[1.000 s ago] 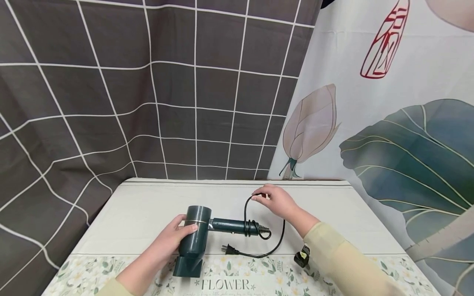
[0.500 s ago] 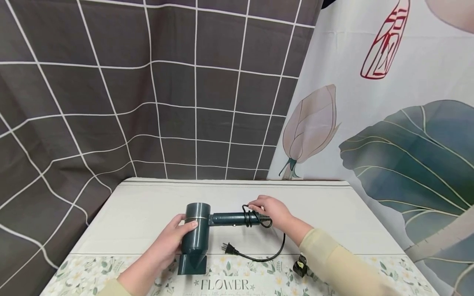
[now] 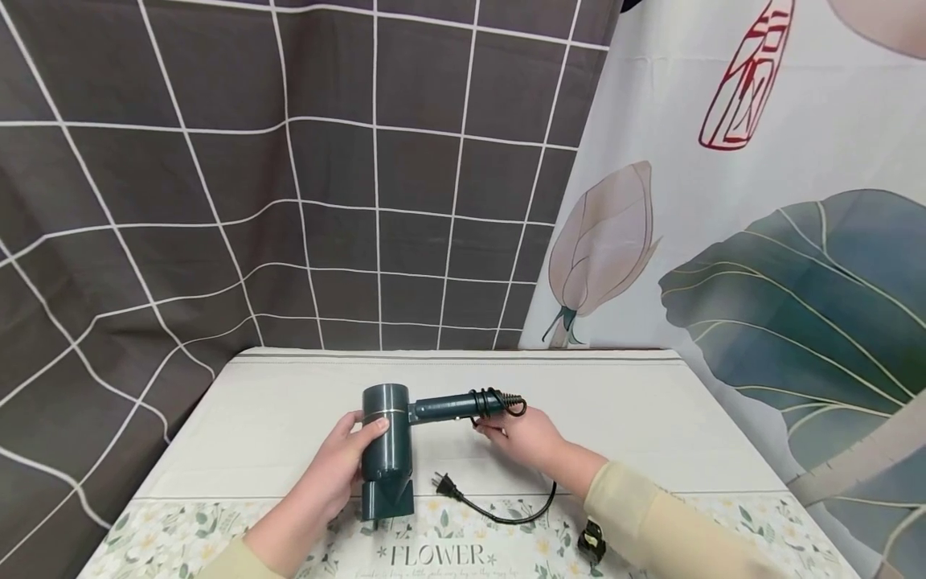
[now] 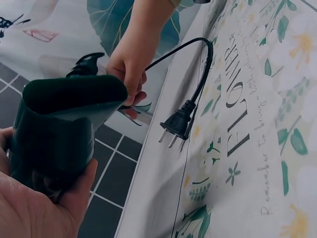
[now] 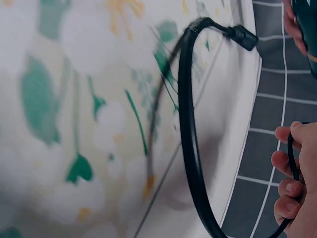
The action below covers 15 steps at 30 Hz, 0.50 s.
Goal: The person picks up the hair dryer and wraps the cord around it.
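A dark green hair dryer (image 3: 387, 450) is held in my left hand (image 3: 336, 470), thumb across the barrel and fingers round its far side. Its handle points right, and several turns of black cord (image 3: 483, 402) are wound near the handle's end. Just beneath that end, my right hand (image 3: 531, 438) pinches the cord; the right wrist view shows the cord (image 5: 292, 153) running through the curled fingers. The free stretch of cord loops down to a two-pin plug (image 3: 447, 486) by the table. In the left wrist view the flat nozzle (image 4: 74, 94) faces the camera.
Underneath is a table with a white cloth (image 3: 289, 402), its front strip printed with flowers and lettering. A dark grid curtain (image 3: 419, 177) and a white floral curtain (image 3: 673, 121) hang behind. A small black device (image 3: 592, 543) sits by the right sleeve.
My right hand has brought the cord down from above the handle, past its end, to underneath. The dryer's handle has tilted up at its right end; my left hand keeps its hold.
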Each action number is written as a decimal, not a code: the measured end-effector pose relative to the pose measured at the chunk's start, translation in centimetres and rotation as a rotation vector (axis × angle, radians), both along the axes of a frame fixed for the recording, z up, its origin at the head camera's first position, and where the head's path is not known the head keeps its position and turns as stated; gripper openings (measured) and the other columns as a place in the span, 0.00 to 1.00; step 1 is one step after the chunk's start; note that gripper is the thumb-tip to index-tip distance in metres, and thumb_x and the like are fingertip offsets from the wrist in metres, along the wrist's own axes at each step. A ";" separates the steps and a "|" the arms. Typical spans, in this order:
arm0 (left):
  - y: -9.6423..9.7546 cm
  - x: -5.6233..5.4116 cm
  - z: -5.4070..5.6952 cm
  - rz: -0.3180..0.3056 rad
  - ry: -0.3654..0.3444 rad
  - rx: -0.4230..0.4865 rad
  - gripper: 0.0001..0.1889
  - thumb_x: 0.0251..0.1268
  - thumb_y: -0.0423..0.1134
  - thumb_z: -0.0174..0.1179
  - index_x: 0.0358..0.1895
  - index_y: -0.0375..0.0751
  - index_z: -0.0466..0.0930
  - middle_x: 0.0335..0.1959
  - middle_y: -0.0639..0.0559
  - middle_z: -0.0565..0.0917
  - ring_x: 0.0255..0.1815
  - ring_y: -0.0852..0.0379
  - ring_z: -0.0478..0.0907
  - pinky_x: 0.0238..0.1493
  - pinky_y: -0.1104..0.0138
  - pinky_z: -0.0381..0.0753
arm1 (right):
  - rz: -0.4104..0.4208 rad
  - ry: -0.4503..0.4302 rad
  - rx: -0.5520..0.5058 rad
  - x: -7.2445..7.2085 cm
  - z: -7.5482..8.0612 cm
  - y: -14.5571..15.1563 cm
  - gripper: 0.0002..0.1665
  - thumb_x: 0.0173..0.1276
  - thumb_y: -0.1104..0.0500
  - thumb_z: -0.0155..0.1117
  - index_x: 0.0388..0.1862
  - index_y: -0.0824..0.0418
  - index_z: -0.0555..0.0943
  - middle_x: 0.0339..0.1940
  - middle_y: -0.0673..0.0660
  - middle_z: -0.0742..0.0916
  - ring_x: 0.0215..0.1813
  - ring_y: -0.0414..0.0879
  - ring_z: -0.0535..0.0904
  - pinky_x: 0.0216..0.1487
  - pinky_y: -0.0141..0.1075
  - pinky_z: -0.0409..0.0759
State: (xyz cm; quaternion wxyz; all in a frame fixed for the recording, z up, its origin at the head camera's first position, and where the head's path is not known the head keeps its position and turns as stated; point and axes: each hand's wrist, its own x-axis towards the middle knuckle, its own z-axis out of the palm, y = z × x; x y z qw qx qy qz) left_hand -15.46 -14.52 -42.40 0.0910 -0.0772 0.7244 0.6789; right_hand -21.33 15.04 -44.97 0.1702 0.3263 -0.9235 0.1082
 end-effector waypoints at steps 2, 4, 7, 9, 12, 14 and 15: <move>0.1 -0.1 0.0 0.013 -0.005 0.002 0.48 0.63 0.63 0.61 0.75 0.38 0.52 0.60 0.33 0.74 0.54 0.45 0.78 0.51 0.56 0.77 | 0.031 -0.003 0.028 0.3 -0.1 -0.2 0.10 0.70 0.50 0.66 0.43 0.49 0.90 0.40 0.48 0.90 0.40 0.46 0.87 0.39 0.42 0.84; 0.2 -0.1 0.0 0.022 -0.003 0.002 0.49 0.63 0.63 0.61 0.76 0.36 0.50 0.62 0.31 0.73 0.55 0.44 0.78 0.51 0.56 0.77 | 0.056 -0.026 0.039 0.6 0.0 -0.3 0.10 0.71 0.50 0.64 0.43 0.49 0.90 0.39 0.45 0.89 0.39 0.42 0.86 0.39 0.40 0.83; 0.3 -0.1 0.1 0.036 -0.003 -0.011 0.49 0.63 0.63 0.62 0.76 0.35 0.49 0.62 0.30 0.72 0.54 0.45 0.79 0.52 0.54 0.77 | 0.074 -0.047 0.046 1.1 0.2 -0.4 0.10 0.72 0.50 0.63 0.43 0.49 0.89 0.36 0.44 0.87 0.36 0.39 0.83 0.37 0.37 0.82; 0.3 -0.1 0.1 0.040 0.003 -0.027 0.49 0.63 0.62 0.62 0.76 0.35 0.49 0.62 0.29 0.71 0.53 0.45 0.80 0.53 0.52 0.78 | 0.087 -0.042 0.049 1.5 0.4 -0.5 0.10 0.72 0.51 0.63 0.43 0.50 0.89 0.34 0.44 0.87 0.36 0.38 0.83 0.37 0.36 0.82; 0.4 -0.1 0.1 0.044 0.006 -0.049 0.50 0.63 0.62 0.62 0.76 0.34 0.48 0.63 0.28 0.70 0.54 0.44 0.80 0.56 0.50 0.77 | 0.104 -0.028 0.047 2.1 0.7 -0.6 0.09 0.71 0.52 0.64 0.43 0.52 0.89 0.33 0.44 0.86 0.34 0.37 0.82 0.36 0.35 0.81; 0.5 -0.2 0.1 0.047 0.005 -0.061 0.51 0.63 0.62 0.62 0.76 0.34 0.48 0.63 0.28 0.69 0.55 0.43 0.80 0.58 0.48 0.77 | 0.115 -0.019 0.044 2.4 0.8 -0.7 0.09 0.71 0.53 0.65 0.44 0.53 0.89 0.33 0.45 0.86 0.33 0.36 0.81 0.34 0.34 0.80; 0.6 -0.2 0.1 0.050 0.004 -0.063 0.51 0.63 0.62 0.62 0.76 0.34 0.48 0.63 0.28 0.69 0.55 0.42 0.79 0.58 0.48 0.76 | 0.119 -0.016 0.044 2.5 0.9 -0.7 0.10 0.71 0.53 0.65 0.45 0.53 0.88 0.33 0.45 0.86 0.33 0.36 0.80 0.34 0.33 0.80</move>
